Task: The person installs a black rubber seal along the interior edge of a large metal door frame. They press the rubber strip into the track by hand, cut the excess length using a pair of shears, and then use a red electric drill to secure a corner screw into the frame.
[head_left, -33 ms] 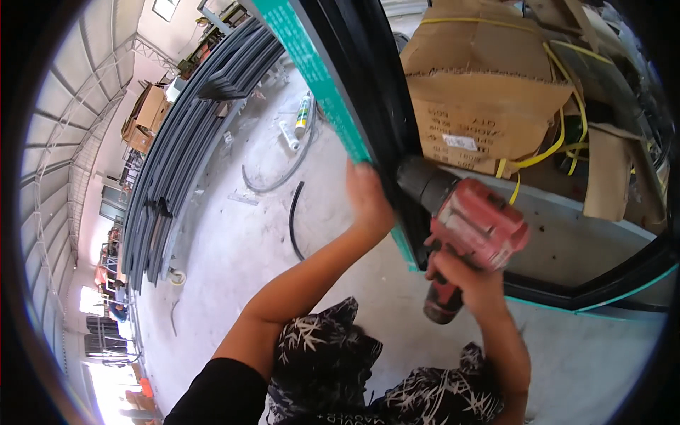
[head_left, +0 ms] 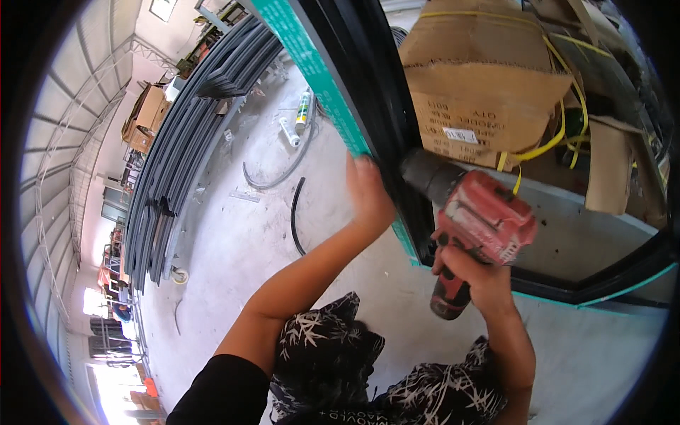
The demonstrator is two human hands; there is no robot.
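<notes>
My right hand (head_left: 473, 273) is wrapped round the handle of a red and black cordless drill (head_left: 490, 216). The drill's dark chuck points left, up against the inner side of a black metal frame (head_left: 365, 71); the bit's tip cannot be made out. A green printed protective strip runs along the frame's left edge. My left hand (head_left: 371, 195) grips that edge, its thumb showing on the green strip and the other fingers partly hidden.
A strapped cardboard box (head_left: 489, 106) stands beyond the frame, with a loose cardboard flap (head_left: 609, 170) beside it. Long dark profiles (head_left: 180, 156) are stacked at left. On the floor lie sealant tubes (head_left: 303, 110), a grey hose (head_left: 283, 177) and a black strip (head_left: 295, 216).
The drill and my right hand have shifted slightly right. My left hand keeps its place on the frame. The whole view has moved a little.
</notes>
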